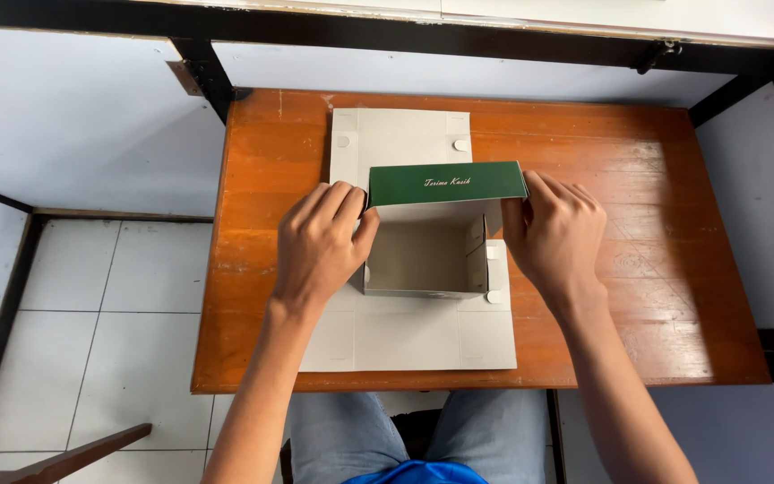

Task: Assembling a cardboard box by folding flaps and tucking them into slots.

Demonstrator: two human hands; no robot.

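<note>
A person sits at a small wooden table (638, 269), seen from above. Their left hand (320, 246) presses flat, fingers closed together, against the left wall of a half-folded cardboard box (427, 260). The box stands between both hands at the table's middle, grey inside, with a green flap (447, 183) raised at the back and flat panels spread around it. Their right hand (553, 237) grips the right wall, fingers curled over it.

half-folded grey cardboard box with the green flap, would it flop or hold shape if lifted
The half-folded grey cardboard box probably feels light: thin, empty board. It would likely sag or unfold, since its bottom panel lies flat on the wooden table and the left hand and right hand brace its walls.
</note>
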